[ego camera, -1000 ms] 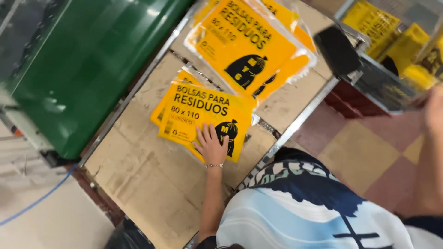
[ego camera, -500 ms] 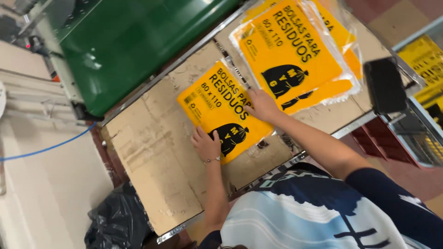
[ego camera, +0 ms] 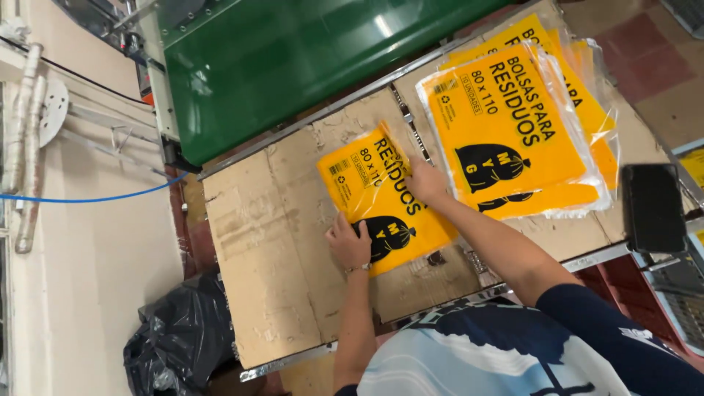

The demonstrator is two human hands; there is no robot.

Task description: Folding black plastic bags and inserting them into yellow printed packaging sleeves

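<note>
1. Left hand (ego camera: 350, 246): flat, palm down, fingers spread, pressing on the 7 o'clock edge of a yellow packet (ego camera: 385, 198). Nothing gripped.
2. Right hand (ego camera: 425, 180): fingers laid flat on the same packet at its 3 o'clock side, pressing, not closed round anything.
3. The yellow packet lies near mid-frame on a worn cardboard sheet (ego camera: 271, 257); its 12 o'clock corner looks folded over.
4. At 2 o'clock from the packet, just beside it, a stack of larger yellow packets (ego camera: 513, 132) in clear plastic, fanned out on the same surface.
5. At 11 o'clock, a green belt (ego camera: 293, 59) runs beside the cardboard.
6. At 3 o'clock, a black flat object (ego camera: 653, 207) at the bench edge; kind cannot be told.
7. At 8 o'clock, below the bench, a black plastic bag (ego camera: 180, 341).
8. Blue cable (ego camera: 88, 198) crosses the wall at 9 o'clock.
</note>
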